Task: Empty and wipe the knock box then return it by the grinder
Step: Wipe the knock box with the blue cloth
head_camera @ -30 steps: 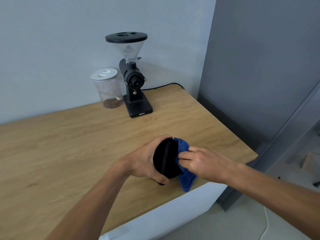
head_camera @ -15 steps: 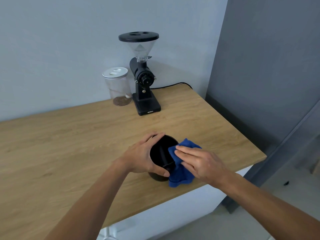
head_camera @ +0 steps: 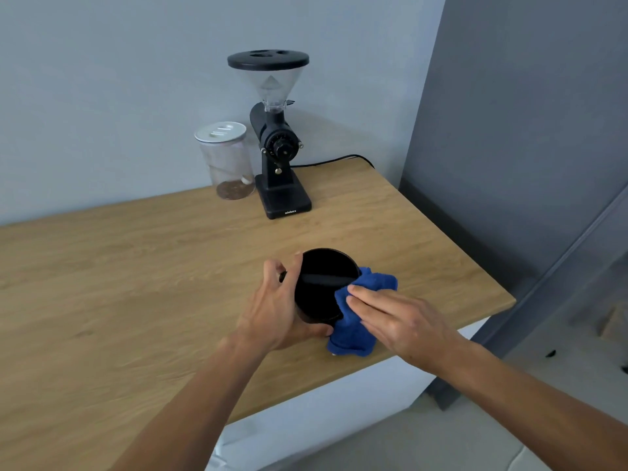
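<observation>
The black round knock box [head_camera: 321, 287] stands upright on the wooden counter [head_camera: 136, 273] near its front right corner, its mouth and crossbar facing up. My left hand [head_camera: 277, 307] wraps around its left side. My right hand [head_camera: 394, 317] presses a blue cloth [head_camera: 356, 321] against the box's right rim, fingers flat on the cloth. The black coffee grinder [head_camera: 277, 147] with a clear hopper stands at the back by the wall.
A clear jar [head_camera: 229, 161] with a white lid and a little brown content stands left of the grinder. A black cable [head_camera: 336, 159] runs from the grinder to the wall. The counter's right edge drops beside a grey panel [head_camera: 509, 130].
The knock box went from tilted on its side to upright on the counter. My right hand moved the blue cloth from inside the mouth to the right rim.
</observation>
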